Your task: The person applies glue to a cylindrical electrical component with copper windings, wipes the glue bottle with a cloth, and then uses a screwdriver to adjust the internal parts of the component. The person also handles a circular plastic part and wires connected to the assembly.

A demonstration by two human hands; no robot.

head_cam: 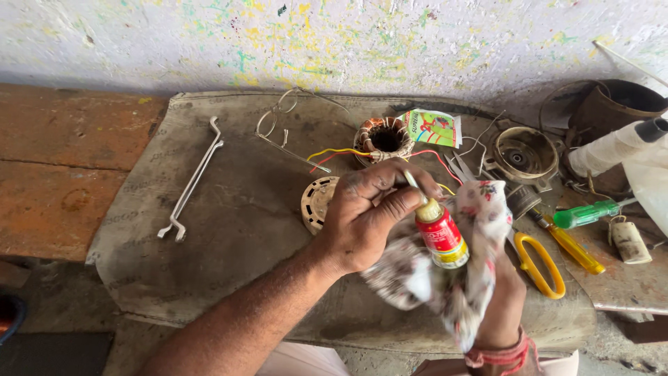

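Left hand [365, 219] closed about the neck of a small red-labelled bottle [441, 240], tilted onto a floral cloth [480, 209], apparently to wet it; right hand [502, 296] bunches that cloth from beneath, above the bench [229, 209]; yellow-handled scissors [539, 264] just beside.

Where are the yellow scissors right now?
In the head view the yellow scissors lie on the bench at the right, just right of the flowered cloth in the right hand, with the yellow screwdriver beside them.
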